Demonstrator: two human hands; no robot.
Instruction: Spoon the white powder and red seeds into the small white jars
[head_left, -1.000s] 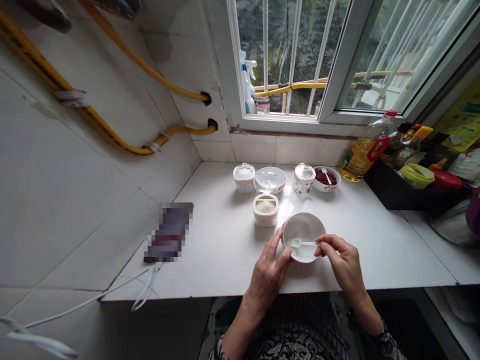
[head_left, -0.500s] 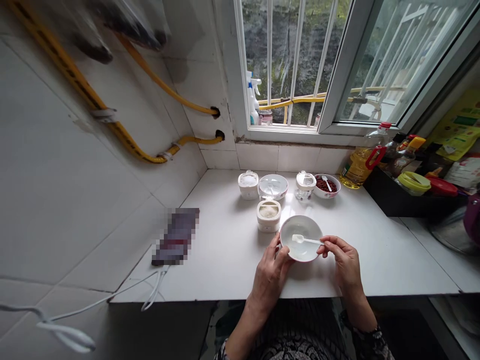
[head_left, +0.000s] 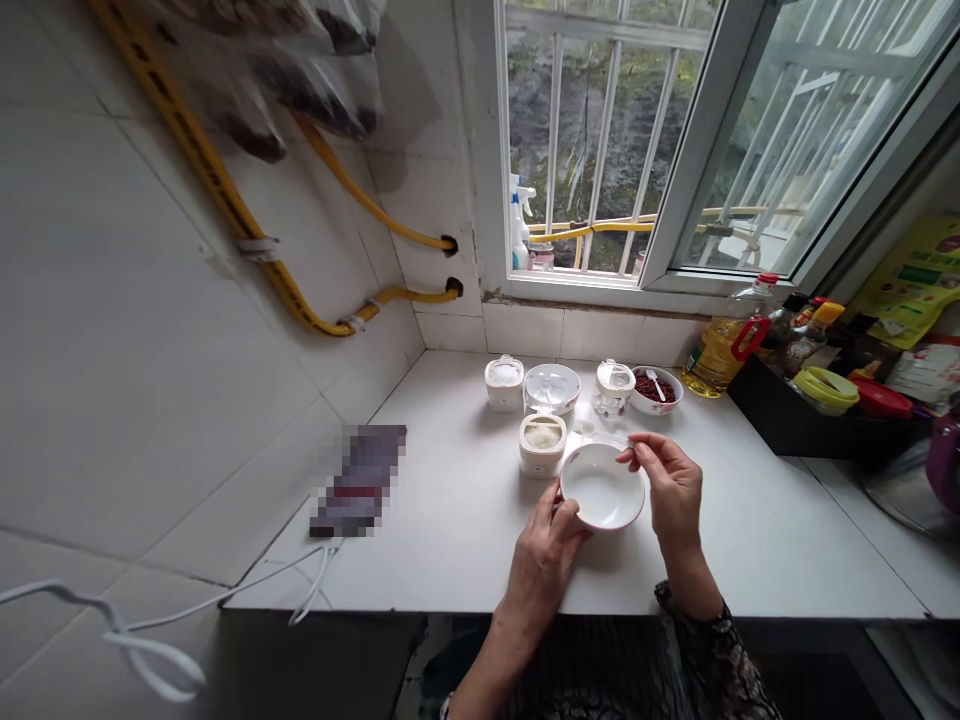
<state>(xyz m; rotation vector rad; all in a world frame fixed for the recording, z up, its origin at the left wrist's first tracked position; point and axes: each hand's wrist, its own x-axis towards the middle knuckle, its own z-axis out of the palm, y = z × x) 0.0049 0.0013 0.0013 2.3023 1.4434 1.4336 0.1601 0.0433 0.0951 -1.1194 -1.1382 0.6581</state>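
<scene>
A white bowl (head_left: 602,490) stands on the counter, and my left hand (head_left: 546,545) grips its left rim, thumb over the edge. Pinched in my right hand (head_left: 670,480) is a small white spoon (head_left: 600,434), raised over the far rim of the bowl and pointing left; its scoop is blurred. Just left of the spoon is an open-topped cream jar (head_left: 542,447) of pale grains. Behind it are a jar of white powder (head_left: 504,384), a bowl with clear contents (head_left: 553,388), a clear jar (head_left: 613,387) and a bowl of dark red bits (head_left: 655,390) with another white spoon.
A cooking oil bottle (head_left: 724,345) and a black box (head_left: 780,415) of bottles and lids line the right side. A pixelated dark object (head_left: 360,485) lies at left with a white cable (head_left: 315,585). The counter's front edge runs close to me; a barred window (head_left: 592,150) is behind.
My right hand has lifted the spoon out of the bowl, up and away towards the cream jar. My left hand keeps its hold on the bowl. The view has tilted slightly upward.
</scene>
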